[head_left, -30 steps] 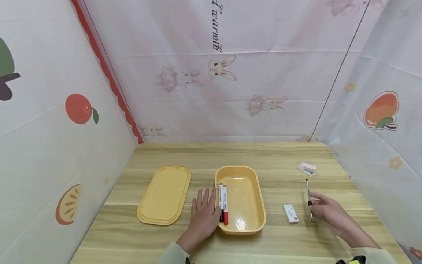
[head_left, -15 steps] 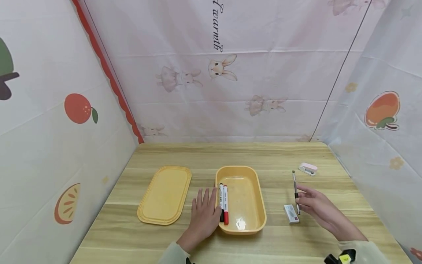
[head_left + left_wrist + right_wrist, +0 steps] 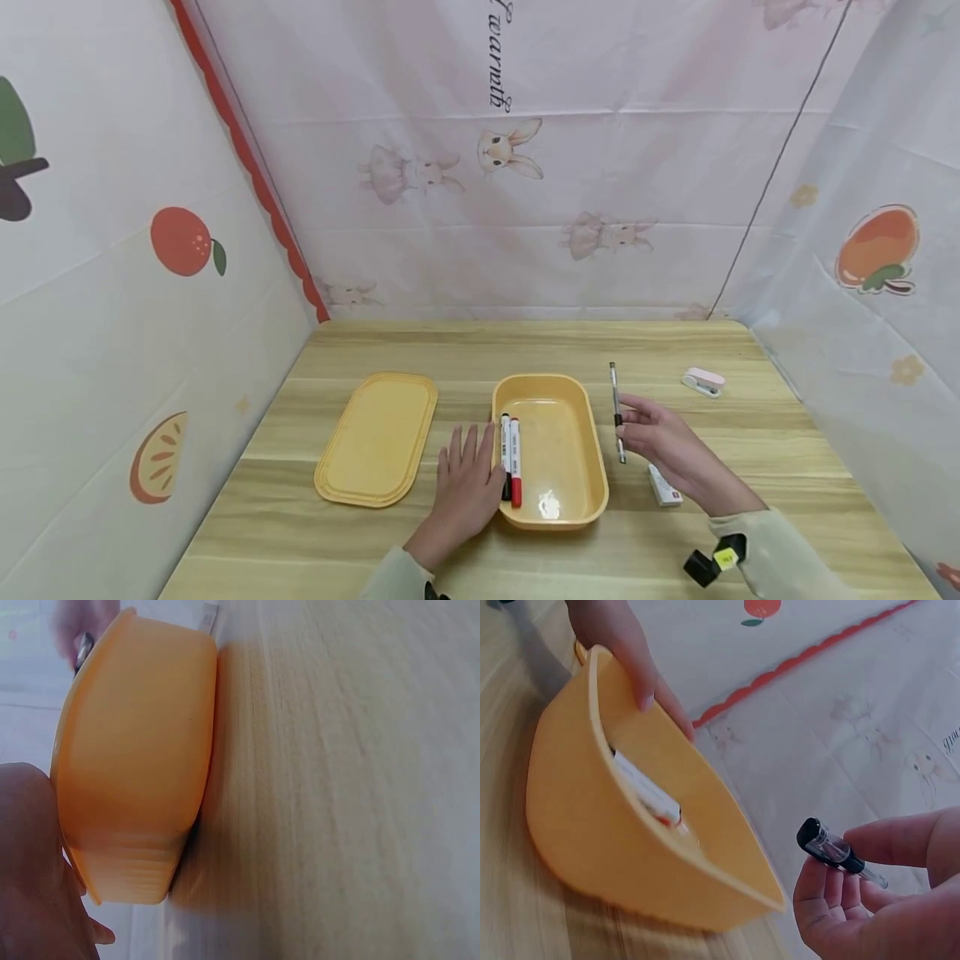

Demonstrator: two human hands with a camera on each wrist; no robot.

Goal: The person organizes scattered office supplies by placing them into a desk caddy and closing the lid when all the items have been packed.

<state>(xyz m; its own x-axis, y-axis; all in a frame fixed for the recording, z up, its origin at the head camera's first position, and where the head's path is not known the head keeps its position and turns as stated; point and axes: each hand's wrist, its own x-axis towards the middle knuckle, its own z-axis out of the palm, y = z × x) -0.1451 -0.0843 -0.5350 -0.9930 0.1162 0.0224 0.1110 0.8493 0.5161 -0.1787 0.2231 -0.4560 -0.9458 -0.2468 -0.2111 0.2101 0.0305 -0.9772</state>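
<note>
A clear pen with a black grip [image 3: 617, 398] is pinched between the thumb and fingers of my right hand [image 3: 663, 442], just off the right side of a yellow plastic box [image 3: 558, 450]. The right wrist view shows the pen [image 3: 829, 847] tilted, beside the box's wall [image 3: 592, 825]. My left hand [image 3: 467, 492] lies with fingers straight at the box's left rim, thumb over the edge. Inside, along the left wall, lie two white markers side by side, one black-capped marker [image 3: 506, 454] and one red-capped marker [image 3: 516, 467].
A flat yellow lid [image 3: 377, 442] lies on the wooden table [image 3: 465, 354] to the left. A pink and white stapler [image 3: 703, 382] sits at the back right. A small white carton [image 3: 664, 490] lies partly hidden under my right hand. Printed cloth walls enclose three sides.
My right hand has carried the pen leftward, from the table's right side, past the small carton to near the box. The left hand has stayed at the box's rim.
</note>
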